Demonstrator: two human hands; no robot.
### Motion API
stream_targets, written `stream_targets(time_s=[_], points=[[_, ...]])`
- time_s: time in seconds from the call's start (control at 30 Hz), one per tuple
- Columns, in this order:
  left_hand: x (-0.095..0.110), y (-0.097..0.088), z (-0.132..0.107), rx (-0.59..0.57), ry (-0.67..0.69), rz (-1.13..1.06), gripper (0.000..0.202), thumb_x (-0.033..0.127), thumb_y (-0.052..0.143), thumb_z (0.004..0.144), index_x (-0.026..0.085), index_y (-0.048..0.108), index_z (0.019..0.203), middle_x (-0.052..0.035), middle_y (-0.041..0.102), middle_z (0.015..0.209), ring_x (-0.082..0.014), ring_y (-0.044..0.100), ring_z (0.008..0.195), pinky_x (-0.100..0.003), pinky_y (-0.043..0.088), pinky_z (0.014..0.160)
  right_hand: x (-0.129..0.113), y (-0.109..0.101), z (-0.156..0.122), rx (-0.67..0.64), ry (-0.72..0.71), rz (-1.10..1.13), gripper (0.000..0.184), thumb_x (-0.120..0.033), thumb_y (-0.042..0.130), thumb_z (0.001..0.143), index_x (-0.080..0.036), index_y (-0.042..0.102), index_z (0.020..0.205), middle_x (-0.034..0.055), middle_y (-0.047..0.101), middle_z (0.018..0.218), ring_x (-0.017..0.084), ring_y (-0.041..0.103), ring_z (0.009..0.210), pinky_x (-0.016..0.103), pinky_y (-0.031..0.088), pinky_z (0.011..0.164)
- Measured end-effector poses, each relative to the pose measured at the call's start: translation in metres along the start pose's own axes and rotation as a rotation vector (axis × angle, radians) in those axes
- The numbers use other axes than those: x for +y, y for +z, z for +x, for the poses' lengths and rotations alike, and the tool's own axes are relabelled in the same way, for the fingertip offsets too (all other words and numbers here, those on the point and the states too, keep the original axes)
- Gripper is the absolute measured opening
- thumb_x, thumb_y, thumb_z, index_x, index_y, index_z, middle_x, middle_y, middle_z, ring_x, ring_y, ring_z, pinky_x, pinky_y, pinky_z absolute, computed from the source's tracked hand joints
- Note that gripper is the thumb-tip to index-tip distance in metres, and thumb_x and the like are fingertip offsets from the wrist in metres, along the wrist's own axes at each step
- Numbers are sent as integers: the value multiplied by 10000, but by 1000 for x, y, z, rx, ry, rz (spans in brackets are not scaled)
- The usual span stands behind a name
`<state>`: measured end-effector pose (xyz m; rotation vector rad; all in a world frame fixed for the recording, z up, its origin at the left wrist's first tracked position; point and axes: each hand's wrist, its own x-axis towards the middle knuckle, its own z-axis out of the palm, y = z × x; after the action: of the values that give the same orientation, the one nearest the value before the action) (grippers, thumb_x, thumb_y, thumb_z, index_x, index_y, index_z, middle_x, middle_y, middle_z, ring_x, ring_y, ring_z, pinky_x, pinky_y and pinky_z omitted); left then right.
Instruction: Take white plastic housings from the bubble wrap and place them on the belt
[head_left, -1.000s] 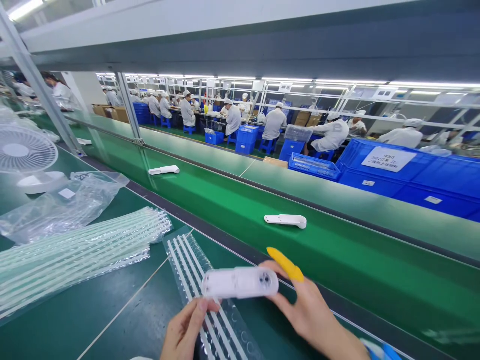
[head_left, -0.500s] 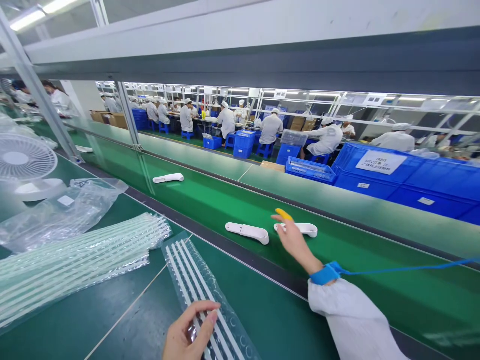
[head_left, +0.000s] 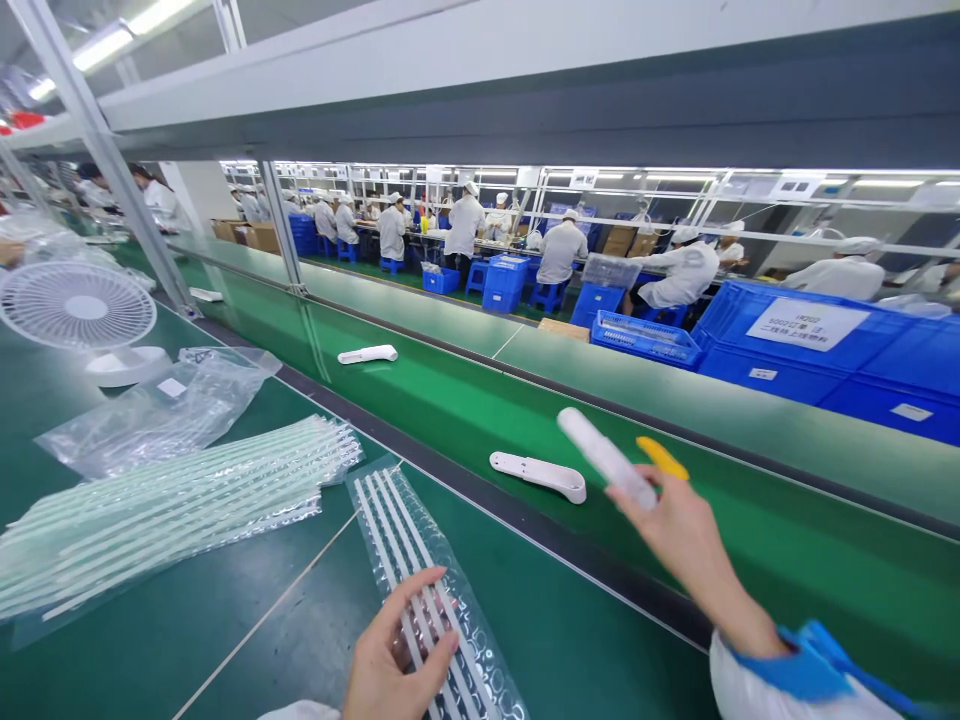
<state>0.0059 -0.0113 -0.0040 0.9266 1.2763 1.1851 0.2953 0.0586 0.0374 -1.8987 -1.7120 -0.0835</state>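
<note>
My right hand (head_left: 679, 520), with a yellow finger cot (head_left: 661, 458) on one finger, is closed on the near end of a white plastic arm-shaped part (head_left: 604, 455). The part is tilted and slightly blurred above the green belt (head_left: 442, 410). Left of it, a similar white part (head_left: 538, 474) with a rounded end lies on the belt, and another white part (head_left: 367, 354) lies farther off. My left hand (head_left: 405, 640) curls its thumb and fingers around several long white strips (head_left: 401, 535) on bubble wrap (head_left: 476, 630) at the table's near side.
More strips in bubble wrap (head_left: 187, 510) lie on the left, beside a clear plastic bag (head_left: 161, 415) and a white fan (head_left: 82, 305). A metal post (head_left: 281, 225) and an overhead shelf (head_left: 480, 90) frame the belt. Blue crates (head_left: 795, 370) and seated people are beyond.
My right hand has picked up the white part from the belt and swung its far end upward. The view has turned slightly left. My left hand stays at the strips.
</note>
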Motion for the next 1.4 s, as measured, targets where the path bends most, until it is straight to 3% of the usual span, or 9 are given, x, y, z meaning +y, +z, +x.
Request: stream_targets(time_s=[0.17, 0.3, 0.37, 0.43, 0.57, 0.77, 1.0, 1.17, 1.4], points=[[5, -7, 3, -76, -83, 71, 594, 373, 753, 592, 196, 565, 1127, -85, 646, 1079, -236, 651, 814, -279, 543, 706, -67, 26, -58, -151, -214, -10, 209, -198, 610, 625, -174, 589, 832, 63, 617, 733, 243, 586, 646, 374, 501, 582], [5, -6, 2, -24, -62, 50, 603, 389, 744, 592, 196, 561, 1133, -91, 635, 1110, -250, 651, 870, -277, 546, 730, -79, 28, -71, -44, -402, -13, 327, -197, 589, 709, -120, 539, 1022, 128, 611, 879, 279, 576, 776, 418, 506, 618], [5, -5, 2, -38, -64, 25, 612, 373, 741, 604, 188, 534, 1149, -86, 660, 1059, -247, 659, 861, -284, 546, 749, -83, 22, -74, 10, -456, 92, 260, -215, 557, 779, -143, 523, 1027, 129, 582, 966, 262, 556, 851, 405, 499, 668], [6, -5, 1, -78, -85, -12, 614, 344, 742, 616, 185, 500, 1157, -74, 683, 1011, -244, 667, 860, -294, 541, 780, -91, 17, -79, -49, -489, 206, 107, -185, 502, 830, -178, 536, 931, 88, 572, 912, 212, 546, 820, 348, 491, 661], [7, -8, 1, -114, -101, -62, 601, 303, 744, 619, 191, 467, 1140, -45, 716, 923, -242, 673, 871, -292, 542, 799, -110, 19, -93, -262, -446, 276, 105, -136, 466, 845, -198, 549, 830, 40, 552, 786, 169, 535, 719, 283, 470, 576], [7, -8, 1, -83, -6, 30, 550, 257, 734, 608, 187, 514, 1107, -27, 719, 905, -219, 683, 816, -249, 558, 752, -119, 29, -101, -284, -335, 357, 178, -113, 458, 844, -210, 596, 787, 25, 568, 758, 169, 547, 723, 281, 465, 604], [6, -5, -2, -90, 122, 104, 471, 226, 706, 653, 224, 541, 1094, -4, 709, 915, -180, 681, 734, -214, 558, 717, -120, 31, -98, -414, -237, 396, 142, -157, 520, 820, -211, 615, 729, 15, 591, 745, 168, 572, 750, 255, 478, 634], [6, -5, -2, -102, 100, 64, 473, 258, 713, 660, 220, 540, 1099, -10, 721, 892, -204, 681, 809, -220, 548, 753, -118, 30, -97, -417, -268, 385, 122, -129, 522, 797, -208, 610, 767, 30, 592, 789, 183, 572, 781, 272, 486, 642], [9, -9, 0, -67, 60, 76, 583, 276, 724, 650, 206, 447, 1158, -14, 721, 875, -210, 688, 788, -241, 563, 737, -115, 25, -99, -323, -315, 325, 87, -141, 524, 810, -204, 581, 792, 39, 584, 801, 193, 562, 775, 296, 495, 646]])
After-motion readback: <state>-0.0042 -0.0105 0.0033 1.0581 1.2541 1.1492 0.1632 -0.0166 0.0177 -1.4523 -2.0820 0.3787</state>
